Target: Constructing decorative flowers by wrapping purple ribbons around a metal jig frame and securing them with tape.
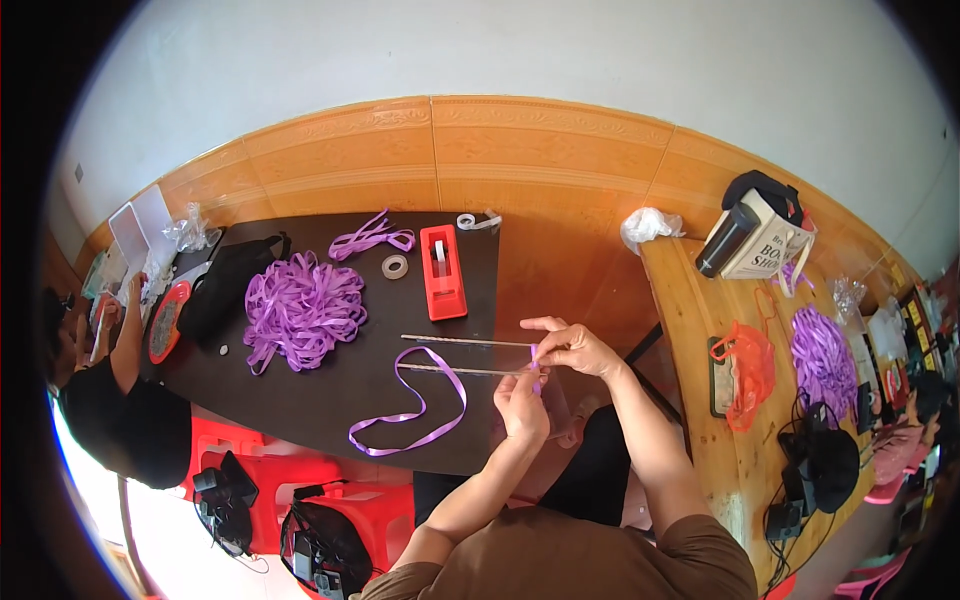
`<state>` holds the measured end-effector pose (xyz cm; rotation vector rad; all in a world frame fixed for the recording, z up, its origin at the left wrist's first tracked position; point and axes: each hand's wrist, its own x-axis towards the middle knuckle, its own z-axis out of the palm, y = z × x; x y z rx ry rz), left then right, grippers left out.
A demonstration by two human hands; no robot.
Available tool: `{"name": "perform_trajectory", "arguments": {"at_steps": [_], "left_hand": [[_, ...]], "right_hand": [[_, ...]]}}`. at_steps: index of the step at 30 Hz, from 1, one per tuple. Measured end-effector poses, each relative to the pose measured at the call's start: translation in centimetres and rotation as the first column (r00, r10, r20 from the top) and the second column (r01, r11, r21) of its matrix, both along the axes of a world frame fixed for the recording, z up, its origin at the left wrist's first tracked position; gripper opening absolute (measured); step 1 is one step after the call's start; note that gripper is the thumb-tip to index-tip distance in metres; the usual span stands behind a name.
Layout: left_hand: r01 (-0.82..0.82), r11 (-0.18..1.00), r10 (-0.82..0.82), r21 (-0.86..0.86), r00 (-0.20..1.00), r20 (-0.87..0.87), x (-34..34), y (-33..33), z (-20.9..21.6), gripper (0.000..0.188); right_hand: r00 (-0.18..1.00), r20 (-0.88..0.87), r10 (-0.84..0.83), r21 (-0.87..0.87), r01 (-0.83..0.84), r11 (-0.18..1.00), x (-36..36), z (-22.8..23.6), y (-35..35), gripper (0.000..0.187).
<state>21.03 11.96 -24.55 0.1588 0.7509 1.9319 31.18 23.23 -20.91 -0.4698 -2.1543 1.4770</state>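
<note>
Purple ribbon (535, 356) runs between my two hands, beside the right ends of two thin parallel rods (470, 341) that reach leftward over the dark table's right edge. My left hand (522, 407) is closed in a pinch on the ribbon near the lower rod. Above it, my right hand (578, 350) pinches the ribbon by the upper rod, its index finger stretched out to the left. A long loose loop of the same ribbon (461, 408) lies on the table to the left. Whether the ribbon is knotted is too small to tell.
On the dark table (300, 400) are a purple ribbon heap (305, 310), a red tape dispenser (443, 272), a tape roll (395, 266) and a black bag (232, 290). At right, a wooden table (690, 330) holds a red plastic bag (750, 375) and more ribbon (823, 360). Another person (125, 410) sits left.
</note>
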Motion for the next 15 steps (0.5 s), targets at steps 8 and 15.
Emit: {"name": "perform_trajectory", "arguments": {"at_steps": [8, 15], "left_hand": [[0.004, 0.995, -0.012, -0.098, 0.996, -0.086, -0.1, -0.2, 0.6, 0.010], [-0.063, 0.990, 0.051, -0.129, 0.995, -0.091, 0.1, -0.2, 0.9, 0.015]], "right_hand": [[0.935, -0.261, -0.241, -0.487, 0.088, 0.869, 1.4, -4.9, -0.2, 0.038], [0.941, -0.288, -0.176, -0.596, -0.033, 0.802, -2.7, -5.6, -1.9, 0.053]]}}
